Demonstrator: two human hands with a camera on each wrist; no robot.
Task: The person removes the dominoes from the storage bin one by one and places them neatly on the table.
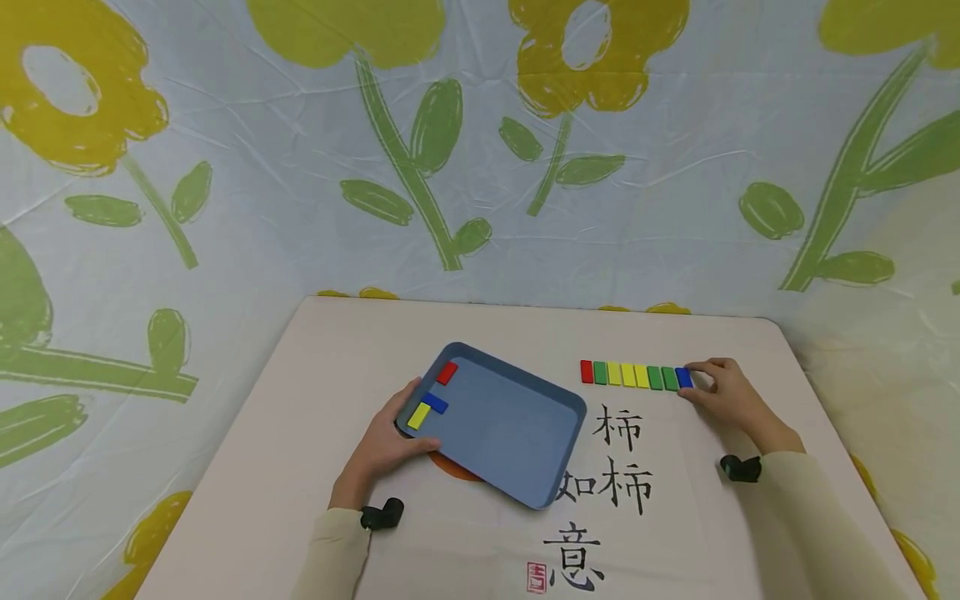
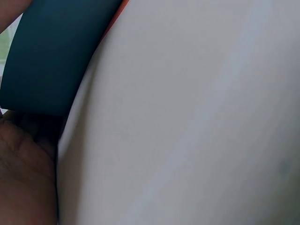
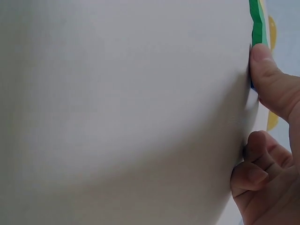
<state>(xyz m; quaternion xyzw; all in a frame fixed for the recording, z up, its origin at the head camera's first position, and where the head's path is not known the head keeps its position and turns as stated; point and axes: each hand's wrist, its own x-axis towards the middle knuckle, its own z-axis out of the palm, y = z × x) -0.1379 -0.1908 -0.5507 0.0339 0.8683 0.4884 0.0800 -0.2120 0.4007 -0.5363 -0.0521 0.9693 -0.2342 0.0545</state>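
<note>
My left hand (image 1: 381,443) grips the near left corner of a blue-grey tray (image 1: 498,425), its thumb along the front edge. Inside the tray's left end lie a red tile (image 1: 447,372), a blue tile (image 1: 435,403) and a yellow tile (image 1: 418,416). To the right of the tray, a row of several red, green and yellow tiles (image 1: 627,375) ends in a blue tile (image 1: 683,378). My right hand (image 1: 731,398) pinches that end tile between thumb and forefinger. In the right wrist view, the thumb (image 3: 269,77) mostly hides the blue tile beside a green tile (image 3: 257,23).
The pale table mat (image 1: 285,433) bears black brush characters (image 1: 622,485) and a red seal mark (image 1: 536,577). An orange printed patch (image 1: 454,468) shows from under the tray's front edge. A flowered cloth (image 1: 480,167) hangs behind and beside the table.
</note>
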